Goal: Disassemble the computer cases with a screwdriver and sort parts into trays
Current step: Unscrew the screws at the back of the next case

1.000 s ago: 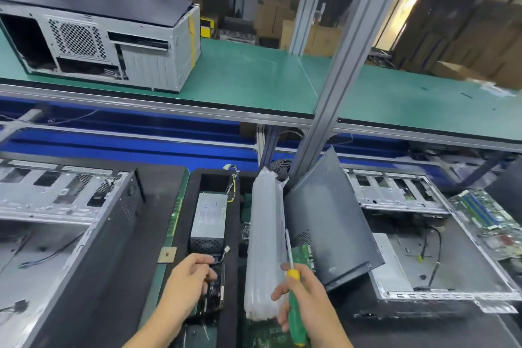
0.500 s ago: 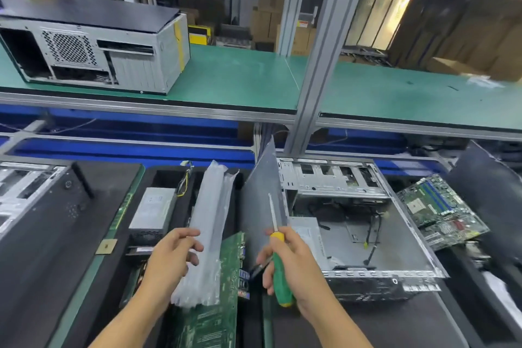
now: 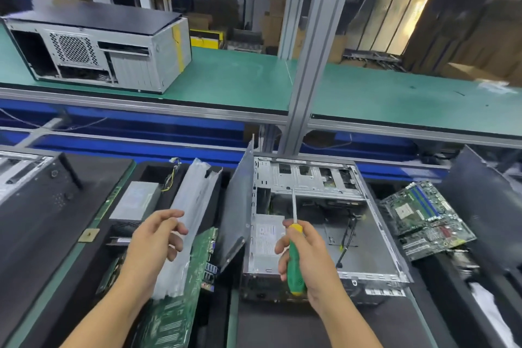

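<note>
My right hand point(image 3: 308, 257) is raised over the near edge of the open computer case point(image 3: 367, 246), wrist bent back. Its fingers point(image 3: 282, 263) are wrapped tight round the screwdriver point(image 3: 293, 263). The tool stands almost upright: a ribbed green handle with a yellow collar and butt, and a thin steel shaft pointing away from me over the case interior.

My left hand point(image 3: 154, 246) hovers palm inward, fingers loosely spread and slightly bent, holding nothing. It is just in front of a long translucent plastic sleeve point(image 3: 197, 200); I cannot tell whether the fingertips touch it.

The case lies flat on the dark desk point(image 3: 282, 328) with its side off. It is bare grey sheet metal with a punched drive cage at the far end, loose black cables and a labelled silver box point(image 3: 265, 237) in the near left corner. A matte dark-grey side panel point(image 3: 238, 206) leans against the case's left edge.

To the left, a black tray point(image 3: 152, 172) holds a silver power supply point(image 3: 135, 203) with yellow and black wires. A green circuit board point(image 3: 175, 313) lies beneath the sleeve. A second green motherboard point(image 3: 423, 215) with blue slots rests tilted to the right of the case. On the green-matted shelf point(image 3: 240, 79) above sits another case point(image 3: 99, 51) with a perforated vent and a black top.
</note>
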